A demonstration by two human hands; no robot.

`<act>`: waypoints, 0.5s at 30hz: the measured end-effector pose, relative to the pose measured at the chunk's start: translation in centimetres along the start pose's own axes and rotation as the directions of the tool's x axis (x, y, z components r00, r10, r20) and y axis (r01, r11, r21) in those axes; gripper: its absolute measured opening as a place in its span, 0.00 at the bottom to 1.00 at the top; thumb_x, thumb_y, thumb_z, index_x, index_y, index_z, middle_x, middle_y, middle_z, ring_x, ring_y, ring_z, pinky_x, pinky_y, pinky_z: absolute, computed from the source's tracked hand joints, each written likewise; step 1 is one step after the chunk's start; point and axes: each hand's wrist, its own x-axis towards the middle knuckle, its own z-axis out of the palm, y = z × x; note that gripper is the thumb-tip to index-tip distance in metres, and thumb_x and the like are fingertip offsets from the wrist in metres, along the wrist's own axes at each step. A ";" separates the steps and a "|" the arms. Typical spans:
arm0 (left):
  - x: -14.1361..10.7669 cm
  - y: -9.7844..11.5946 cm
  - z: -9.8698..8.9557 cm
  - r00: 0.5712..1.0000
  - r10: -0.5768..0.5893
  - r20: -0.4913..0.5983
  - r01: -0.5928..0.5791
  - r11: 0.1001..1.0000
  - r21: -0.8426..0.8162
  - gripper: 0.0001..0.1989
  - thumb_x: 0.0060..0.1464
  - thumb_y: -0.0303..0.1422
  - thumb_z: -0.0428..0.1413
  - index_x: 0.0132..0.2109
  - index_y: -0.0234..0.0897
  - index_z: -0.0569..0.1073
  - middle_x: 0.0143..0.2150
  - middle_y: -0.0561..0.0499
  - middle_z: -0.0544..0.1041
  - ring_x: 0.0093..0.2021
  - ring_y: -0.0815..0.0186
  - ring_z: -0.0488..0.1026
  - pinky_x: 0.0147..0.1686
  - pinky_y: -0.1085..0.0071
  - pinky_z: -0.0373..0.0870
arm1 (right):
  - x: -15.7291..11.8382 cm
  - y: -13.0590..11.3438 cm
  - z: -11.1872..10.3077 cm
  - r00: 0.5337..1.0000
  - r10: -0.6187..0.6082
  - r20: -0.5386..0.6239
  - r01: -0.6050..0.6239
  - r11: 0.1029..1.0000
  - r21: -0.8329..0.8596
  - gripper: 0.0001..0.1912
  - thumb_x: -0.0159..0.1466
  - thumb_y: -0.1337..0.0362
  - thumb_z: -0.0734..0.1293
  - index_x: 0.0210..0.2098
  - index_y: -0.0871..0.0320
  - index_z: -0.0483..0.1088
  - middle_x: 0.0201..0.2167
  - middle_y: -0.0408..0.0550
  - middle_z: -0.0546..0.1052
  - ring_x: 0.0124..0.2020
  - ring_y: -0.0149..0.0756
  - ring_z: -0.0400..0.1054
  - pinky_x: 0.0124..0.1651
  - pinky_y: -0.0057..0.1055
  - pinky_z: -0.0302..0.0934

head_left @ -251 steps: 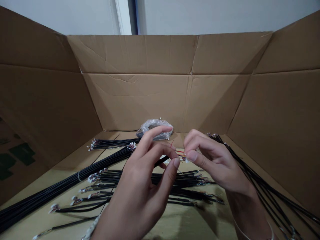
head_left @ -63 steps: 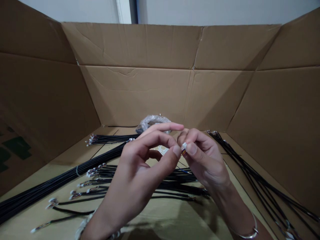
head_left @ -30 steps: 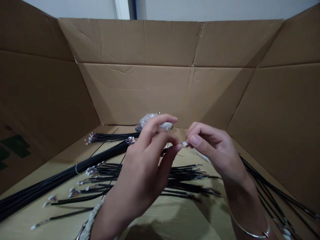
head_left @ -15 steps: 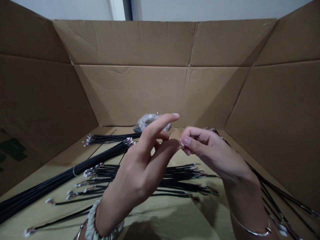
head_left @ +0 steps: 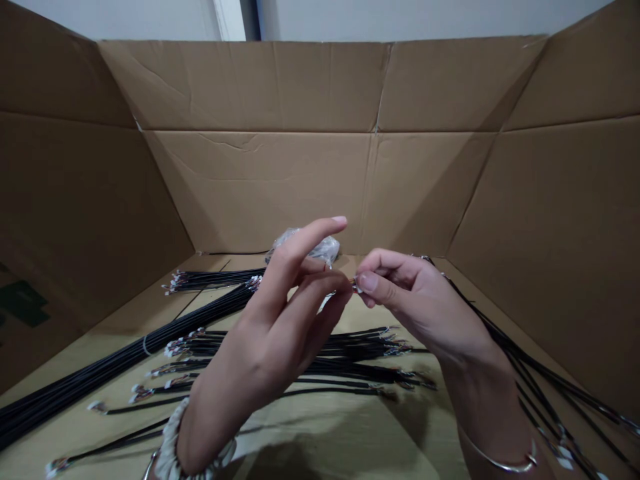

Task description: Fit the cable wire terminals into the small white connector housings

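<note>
My right hand [head_left: 413,297] pinches a small white connector [head_left: 357,285] between thumb and fingers. Thin coloured wires run from it to the fingertips of my left hand [head_left: 283,313], whose thumb and fingers press together on them while the index finger points up and away. The two hands nearly touch above the surface. Below them, black cables [head_left: 350,347] with white connectors at their left ends and loose wires at their right ends lie in rows, partly hidden by my left hand and forearm.
A tied bundle of black cables [head_left: 125,352] lies at left, with another bundle [head_left: 215,278] behind it. A clear plastic bag [head_left: 325,250] sits at the back. More cables [head_left: 540,377] lie at right. Cardboard walls [head_left: 260,187] enclose three sides.
My left hand has shifted slightly left and its grip has changed, so coloured wires now show between the hands. My right hand stays nearly in place, still pinching the connector.
</note>
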 end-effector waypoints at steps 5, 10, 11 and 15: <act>0.2 0.0 0.2 1.000 0.018 -0.012 -0.018 1.000 0.003 0.11 0.64 0.18 0.58 0.47 0.39 0.72 0.68 0.43 0.69 0.42 0.70 0.78 0.50 0.69 0.74 | -0.1 0.1 0.1 1.000 0.015 0.001 -0.015 0.999 0.034 0.18 0.63 0.51 0.78 0.27 0.57 0.74 0.24 0.38 0.71 0.27 0.29 0.63 0.33 0.28 0.59; 0.3 -0.1 0.5 0.984 0.141 -0.106 -0.136 0.989 0.055 0.07 0.66 0.18 0.56 0.46 0.32 0.73 0.64 0.39 0.72 0.40 0.71 0.77 0.47 0.72 0.75 | -0.3 -0.1 0.4 0.997 0.054 -0.046 -0.051 0.996 0.066 0.17 0.60 0.56 0.80 0.24 0.57 0.73 0.22 0.38 0.72 0.26 0.27 0.63 0.34 0.26 0.59; 0.3 -0.2 0.5 0.983 0.149 -0.107 -0.143 0.988 0.064 0.08 0.66 0.17 0.55 0.47 0.32 0.73 0.63 0.40 0.73 0.40 0.71 0.77 0.46 0.72 0.75 | -0.3 -0.1 0.5 0.997 0.063 -0.052 -0.059 0.995 0.082 0.17 0.60 0.57 0.80 0.24 0.57 0.73 0.22 0.38 0.72 0.26 0.27 0.64 0.34 0.25 0.59; 0.4 -0.2 0.4 0.984 0.150 -0.099 -0.142 0.986 0.087 0.14 0.63 0.14 0.55 0.48 0.35 0.76 0.62 0.46 0.74 0.40 0.71 0.76 0.45 0.73 0.77 | -0.3 -0.1 1.1 0.995 0.069 -0.068 -0.060 0.990 0.129 0.18 0.59 0.56 0.81 0.24 0.57 0.73 0.21 0.37 0.73 0.24 0.25 0.63 0.32 0.23 0.59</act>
